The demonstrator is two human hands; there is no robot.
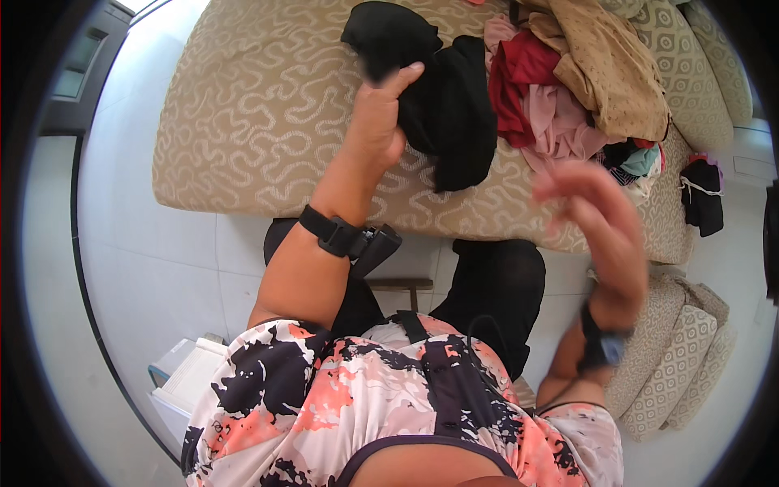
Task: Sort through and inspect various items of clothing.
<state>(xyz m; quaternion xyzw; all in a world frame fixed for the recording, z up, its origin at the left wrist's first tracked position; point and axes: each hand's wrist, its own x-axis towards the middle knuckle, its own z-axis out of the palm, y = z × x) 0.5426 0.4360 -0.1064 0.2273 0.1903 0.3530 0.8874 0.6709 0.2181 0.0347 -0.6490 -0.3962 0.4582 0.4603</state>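
Note:
A black cloth garment [450, 115] lies folded and bunched on the patterned beige couch seat [255, 109]. My left hand [384, 115] grips its left part, thumb on top; the fingers are mostly hidden by the cloth. Blurred by motion, my right hand [599, 201] hovers over the seat's front edge with bent fingers and nothing visible in it. Just beyond it rests a heap of clothes: a pink garment [557, 122], a red garment [523, 73] and a tan patterned garment [608, 73].
Patterned cushions [688, 73] stand at the back right, and more cushions [675, 365] are on the floor at right. A black cloth item [703, 201] lies past the seat's right end. White box-like furniture [188, 371] is at lower left. Each forearm wears a strapped device.

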